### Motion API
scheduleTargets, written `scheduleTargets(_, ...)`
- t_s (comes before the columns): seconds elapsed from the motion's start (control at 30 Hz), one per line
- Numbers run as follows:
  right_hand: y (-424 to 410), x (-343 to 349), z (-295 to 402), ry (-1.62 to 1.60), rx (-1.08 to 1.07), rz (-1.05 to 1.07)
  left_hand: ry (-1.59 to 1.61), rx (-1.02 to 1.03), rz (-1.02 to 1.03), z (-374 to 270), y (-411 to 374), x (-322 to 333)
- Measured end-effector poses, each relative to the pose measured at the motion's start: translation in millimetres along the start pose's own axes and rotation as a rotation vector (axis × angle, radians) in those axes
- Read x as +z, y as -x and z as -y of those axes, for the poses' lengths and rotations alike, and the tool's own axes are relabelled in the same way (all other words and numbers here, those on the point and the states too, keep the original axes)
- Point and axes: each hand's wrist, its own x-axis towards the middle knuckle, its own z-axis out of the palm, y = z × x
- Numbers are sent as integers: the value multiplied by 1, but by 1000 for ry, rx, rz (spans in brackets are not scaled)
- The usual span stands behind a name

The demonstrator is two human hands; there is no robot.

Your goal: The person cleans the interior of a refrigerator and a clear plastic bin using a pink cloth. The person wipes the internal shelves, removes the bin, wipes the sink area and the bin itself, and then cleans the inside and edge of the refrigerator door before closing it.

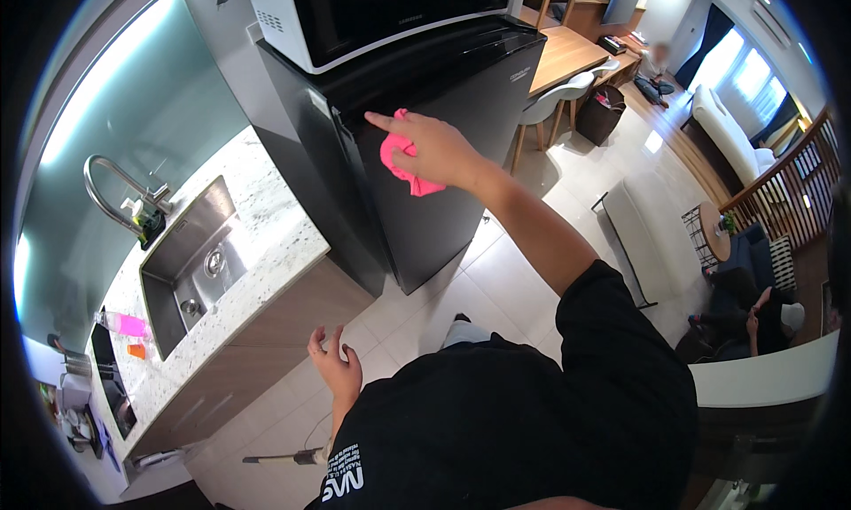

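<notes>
My right hand (435, 144) grips a bright pink cloth (397, 152) against the door of a dark refrigerator (425, 224), near its upper left edge. The index finger is stretched out past the cloth. Part of the cloth is hidden under the palm. Lower down, my left hand (337, 364) hangs by my body with its fingers apart and holds nothing. A white and black Samsung microwave oven (399, 18) stands on the refrigerator.
To the left, a speckled stone counter (272, 178) holds a steel sink (199, 264), a curved faucet (110, 164), a bottle of pink liquid (126, 324) and an orange cap (136, 351). A bench (655, 237) stands to the right. Two people sit farther off.
</notes>
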Motion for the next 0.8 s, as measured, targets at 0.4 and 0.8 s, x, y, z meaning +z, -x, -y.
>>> scheduleTargets(0.4, -76, -161, -183, 293, 7, -907, 26, -54, -115, -36, -63, 56)
scheduleTargets(0.8, -125, 2, 12, 374, -54, -203, 27, -212, -230, -66, -71, 59)
